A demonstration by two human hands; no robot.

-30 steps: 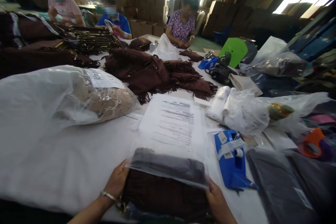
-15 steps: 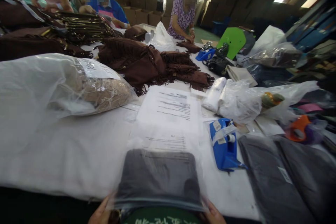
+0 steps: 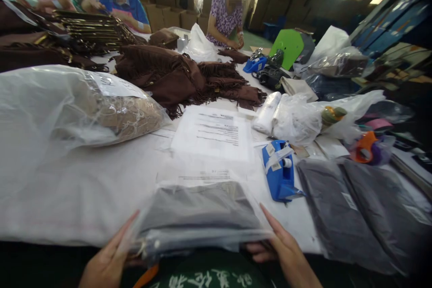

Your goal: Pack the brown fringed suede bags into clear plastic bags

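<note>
A dark grey folded item in a clear plastic bag [image 3: 199, 209] is held at the near table edge, in front of the body. My left hand [image 3: 110, 252] grips its left side, thumb along the plastic and fingers underneath. On the right side my right hand [image 3: 280, 245] holds it the same way, with fingers curled below. Just beyond the bag lie printed sheets [image 3: 212, 132] in clear plastic. A blue tape dispenser [image 3: 278, 171] stands to the right of them. What is inside the bag cannot be made out beyond dark cloth-like material.
More bagged dark grey items [image 3: 340, 211] lie at right. A large plastic bag of tan pieces [image 3: 124, 114] is at left. Brown fringed bags [image 3: 162, 72] are heaped across the middle. An orange tape dispenser [image 3: 364, 146] sits far right. Several co-workers, one a person in a patterned top [image 3: 224, 15], are behind.
The bagged grey item has tilted flatter, with its near edge raised. Both my hands have come further into view along its sides. The head view has shifted slightly to the right.
</note>
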